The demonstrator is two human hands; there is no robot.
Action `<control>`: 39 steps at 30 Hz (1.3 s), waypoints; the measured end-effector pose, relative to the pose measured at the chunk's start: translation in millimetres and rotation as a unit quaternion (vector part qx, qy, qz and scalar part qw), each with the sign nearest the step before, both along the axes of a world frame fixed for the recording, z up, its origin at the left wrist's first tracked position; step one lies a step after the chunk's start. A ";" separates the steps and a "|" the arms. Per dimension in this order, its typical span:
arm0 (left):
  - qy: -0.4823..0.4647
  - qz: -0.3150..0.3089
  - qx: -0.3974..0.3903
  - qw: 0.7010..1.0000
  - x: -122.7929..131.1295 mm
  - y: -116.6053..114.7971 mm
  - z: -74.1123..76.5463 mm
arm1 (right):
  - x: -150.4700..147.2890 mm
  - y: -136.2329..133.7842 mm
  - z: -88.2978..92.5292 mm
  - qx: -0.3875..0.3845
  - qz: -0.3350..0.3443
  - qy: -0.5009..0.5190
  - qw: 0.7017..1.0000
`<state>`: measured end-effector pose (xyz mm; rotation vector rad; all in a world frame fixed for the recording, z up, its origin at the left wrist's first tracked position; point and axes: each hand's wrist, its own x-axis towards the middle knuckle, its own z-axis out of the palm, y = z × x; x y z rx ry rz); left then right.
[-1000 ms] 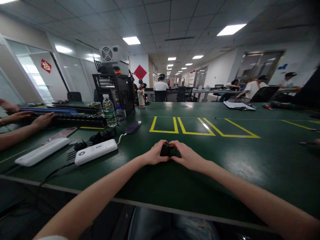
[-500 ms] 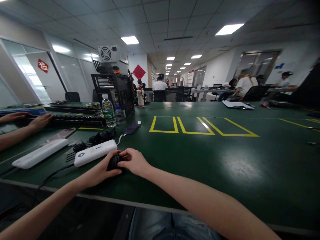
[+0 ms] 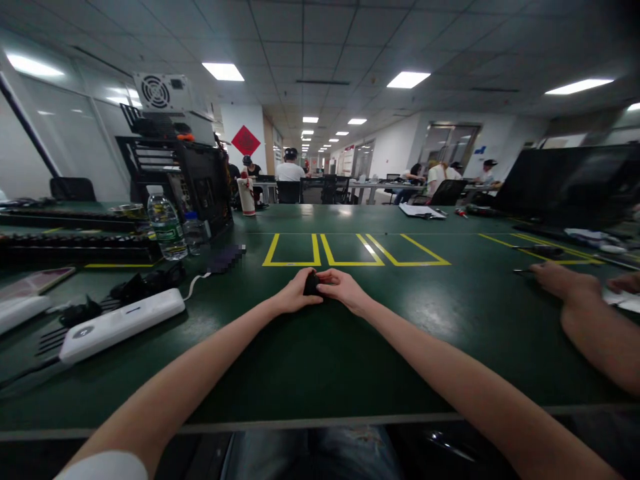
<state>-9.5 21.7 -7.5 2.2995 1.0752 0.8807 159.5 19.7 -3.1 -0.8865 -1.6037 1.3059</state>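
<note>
A small dark bundle (image 3: pixel 311 284), mostly covered by fingers, sits between my two hands just above or on the green table (image 3: pixel 320 360). My left hand (image 3: pixel 295 292) wraps round it from the left, thumb towards me. From the right, my right hand (image 3: pixel 343 288) pinches it with thumb and fingers. Its exact kind is hard to make out; it looks like black coiled cable. Yellow tape outlines (image 3: pixel 330 264) lie on the table just beyond my hands.
To the left lie a white power strip (image 3: pixel 125 323), black cables (image 3: pixel 145 283) and a dark phone-like item (image 3: pixel 227 259). A water bottle (image 3: pixel 166 227) stands by an open computer case (image 3: pixel 200 180). At the right, another person's hand (image 3: pixel 565 283) rests near a dark monitor (image 3: pixel 575 180).
Both hands have carried the dark bundle rightwards, away from the power strip, to the front of the tape outlines. The view has turned right, bringing another person's arm into sight.
</note>
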 end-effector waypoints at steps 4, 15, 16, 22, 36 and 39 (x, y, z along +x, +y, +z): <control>0.018 -0.014 0.061 0.998 10.4 -2.1 1.3 | 12.5 4.6 -3.9 0.041 0.023 0.004 0.999; 0.054 -0.022 0.142 0.988 0.8 -25.6 5.5 | 9.3 -16.0 0.8 0.055 0.055 -0.012 0.997; 0.054 -0.021 0.143 0.988 0.7 -25.5 5.2 | 9.4 -17.1 1.4 0.044 0.051 -0.015 0.998; 0.058 -0.019 0.142 0.988 0.0 -27.2 6.0 | 7.6 -15.3 -0.9 0.005 0.049 -0.006 0.999; 0.048 -0.026 0.158 0.986 -1.2 -22.0 0.8 | 5.1 -16.3 0.6 0.048 0.053 -0.005 0.997; 0.058 -0.028 0.161 0.985 -1.3 -21.5 0.5 | 4.9 -11.6 -2.6 0.044 0.049 -0.009 0.998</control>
